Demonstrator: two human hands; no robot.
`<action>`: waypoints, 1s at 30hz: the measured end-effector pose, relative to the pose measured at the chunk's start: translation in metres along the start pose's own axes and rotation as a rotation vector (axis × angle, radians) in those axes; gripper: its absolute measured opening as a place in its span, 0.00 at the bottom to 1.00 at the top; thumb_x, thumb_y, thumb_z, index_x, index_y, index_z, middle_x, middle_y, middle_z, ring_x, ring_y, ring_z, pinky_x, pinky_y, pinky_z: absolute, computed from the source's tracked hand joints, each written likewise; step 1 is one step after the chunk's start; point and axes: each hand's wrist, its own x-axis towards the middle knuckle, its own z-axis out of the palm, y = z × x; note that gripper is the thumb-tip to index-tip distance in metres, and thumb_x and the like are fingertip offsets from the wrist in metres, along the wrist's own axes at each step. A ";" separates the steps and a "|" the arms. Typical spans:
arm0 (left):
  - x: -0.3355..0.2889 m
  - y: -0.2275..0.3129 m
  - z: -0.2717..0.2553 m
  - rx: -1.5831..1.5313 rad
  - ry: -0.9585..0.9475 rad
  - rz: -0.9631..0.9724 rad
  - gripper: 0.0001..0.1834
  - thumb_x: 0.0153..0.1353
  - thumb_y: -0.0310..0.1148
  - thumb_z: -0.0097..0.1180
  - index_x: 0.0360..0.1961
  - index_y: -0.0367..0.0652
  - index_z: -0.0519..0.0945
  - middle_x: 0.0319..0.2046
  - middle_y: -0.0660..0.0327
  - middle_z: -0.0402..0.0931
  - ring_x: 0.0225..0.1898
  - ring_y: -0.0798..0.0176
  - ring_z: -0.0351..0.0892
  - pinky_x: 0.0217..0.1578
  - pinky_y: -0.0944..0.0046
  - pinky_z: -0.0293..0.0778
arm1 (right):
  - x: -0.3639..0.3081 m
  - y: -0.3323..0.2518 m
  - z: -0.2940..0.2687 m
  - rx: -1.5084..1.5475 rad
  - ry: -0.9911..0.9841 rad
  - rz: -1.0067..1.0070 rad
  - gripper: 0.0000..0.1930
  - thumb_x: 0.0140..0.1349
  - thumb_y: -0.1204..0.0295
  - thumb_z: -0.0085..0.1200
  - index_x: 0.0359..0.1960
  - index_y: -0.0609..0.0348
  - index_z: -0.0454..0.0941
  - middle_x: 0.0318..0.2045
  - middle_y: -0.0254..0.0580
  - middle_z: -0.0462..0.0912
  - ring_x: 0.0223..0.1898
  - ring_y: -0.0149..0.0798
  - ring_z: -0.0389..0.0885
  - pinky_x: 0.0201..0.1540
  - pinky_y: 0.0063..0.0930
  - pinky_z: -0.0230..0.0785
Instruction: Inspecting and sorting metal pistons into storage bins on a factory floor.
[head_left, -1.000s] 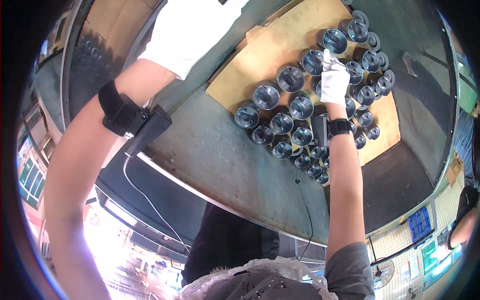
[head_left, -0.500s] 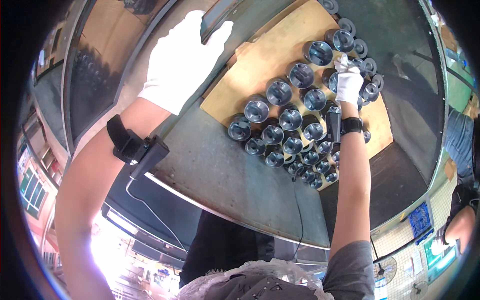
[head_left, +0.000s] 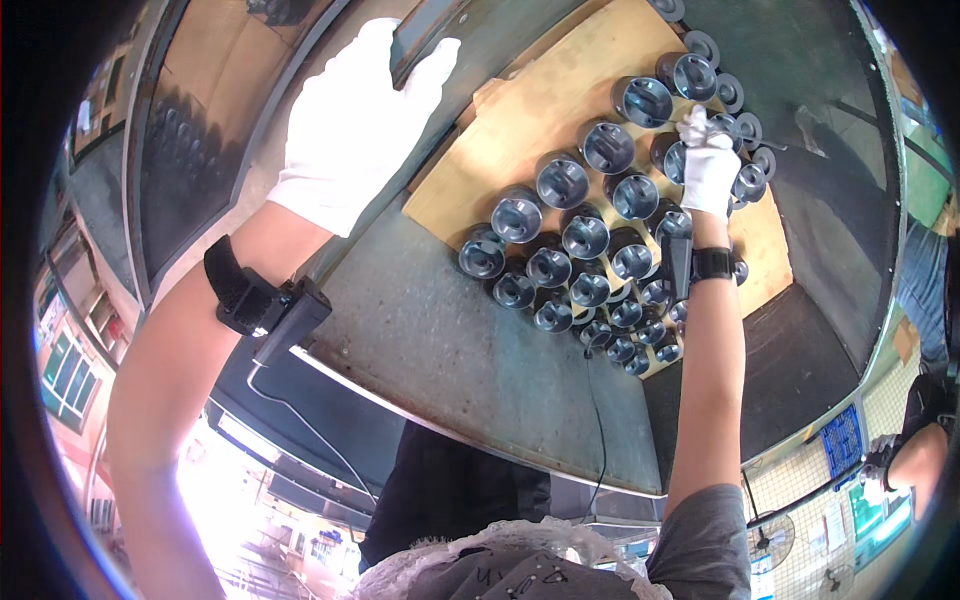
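My left hand [head_left: 345, 125], in a white glove, rests at the edge of a metal wall at upper left. Its thumb stands apart from the fingers, and I see nothing held. My right hand [head_left: 711, 175], also white-gloved, reaches in among the dark, glossy cup-shaped parts at upper right. Its fingers are curled against the rim of one dark cup-shaped part [head_left: 724, 128], partly hidden by the glove. Several more cup-shaped parts [head_left: 608, 147] stand in slanting rows, their open mouths facing me. A strapped device sits on each wrist.
A tan cardboard sheet [head_left: 465, 180] lies under the parts, inside a grey metal bin [head_left: 430, 330]. Flat dark rings [head_left: 702, 47] line the far right side. A thin cable [head_left: 597, 420] hangs over the front. Another person's gloved hand [head_left: 880, 465] shows at far right.
My right hand has shifted a little to the right and slightly down, with more of the cup-shaped part showing beside its fingers. My left hand stays nearly in place.
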 end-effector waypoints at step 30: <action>-0.001 -0.026 0.011 0.284 0.111 0.373 0.21 0.66 0.44 0.59 0.59 0.55 0.77 0.41 0.52 0.78 0.34 0.50 0.81 0.34 0.54 0.80 | 0.067 -0.026 -0.035 -0.224 0.281 0.111 0.17 0.70 0.57 0.58 0.36 0.61 0.86 0.29 0.39 0.86 0.31 0.30 0.80 0.37 0.29 0.70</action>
